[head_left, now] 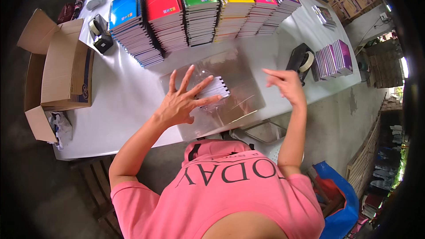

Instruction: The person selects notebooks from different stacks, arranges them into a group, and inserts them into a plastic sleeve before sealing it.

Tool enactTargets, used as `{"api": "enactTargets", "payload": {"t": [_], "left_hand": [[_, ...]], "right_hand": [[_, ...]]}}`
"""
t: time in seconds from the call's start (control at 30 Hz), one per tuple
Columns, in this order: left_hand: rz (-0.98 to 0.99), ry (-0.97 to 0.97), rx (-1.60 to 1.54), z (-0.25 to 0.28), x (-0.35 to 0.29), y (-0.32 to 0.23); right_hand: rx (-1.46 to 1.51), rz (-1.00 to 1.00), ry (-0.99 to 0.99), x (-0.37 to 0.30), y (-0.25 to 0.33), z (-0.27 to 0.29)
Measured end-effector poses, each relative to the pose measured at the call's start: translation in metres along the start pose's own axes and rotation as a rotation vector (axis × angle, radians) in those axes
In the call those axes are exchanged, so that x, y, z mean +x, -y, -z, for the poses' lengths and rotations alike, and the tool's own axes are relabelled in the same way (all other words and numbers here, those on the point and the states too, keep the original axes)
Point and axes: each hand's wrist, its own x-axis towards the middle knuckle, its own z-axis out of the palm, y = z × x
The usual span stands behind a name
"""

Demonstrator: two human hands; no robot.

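My left hand (175, 102) lies with spread fingers across a small bundle of spiral notebooks (217, 88), whose white page edges and dark binding marks show. Clear plastic film is folded partly over the bundle, and its exact folds are hard to make out. Beneath it more clear plastic sheets (243, 99) lie flat on the table. To the right, my right hand (287, 87) hovers apart from the bundle, slightly blurred, index finger stretched out and the others loosely bent. I see nothing in it. Nearest to it stands a black tape dispenser (297, 57).
Tall stacks of blue notebooks (126, 11), red, green, yellow, pink and purple ones line the far side. A second tape dispenser (102, 40) and an open cardboard box (62, 68) stand left. Purple notebooks (332, 59) stand at the right edge; a stool (265, 130) is below the table.
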Motion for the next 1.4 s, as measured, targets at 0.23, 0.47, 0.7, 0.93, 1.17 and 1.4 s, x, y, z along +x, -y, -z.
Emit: {"api": "enactTargets", "payload": {"t": [0.23, 0.47, 0.7, 0.93, 1.17, 1.4], "left_hand": [[-0.052, -0.035, 0.045, -0.001, -0.003, 0.003], [-0.007, -0.274, -0.144, -0.009, -0.008, -0.004], [-0.124, -1.2, -0.429, -0.043, 0.02, -0.048], [0.304, -0.797, -0.731, -0.067, 0.014, -0.022], [0.315, -0.808, -1.11, -0.047, 0.039, -0.014], [0.214, -1.012, -0.979, -0.048, 0.053, 0.006]], "right_hand": [[-0.297, 0.248, 0.301, 0.072, 0.05, -0.057], [-0.634, 0.443, 0.067, 0.049, 0.018, -0.028], [-0.163, 0.925, -0.105, 0.048, -0.027, -0.096], [0.548, 0.807, -0.045, 0.046, -0.012, -0.107], [0.19, 0.566, -0.051, 0.052, -0.032, -0.111], [0.546, 0.254, 0.031, 0.078, -0.016, -0.121]]}}
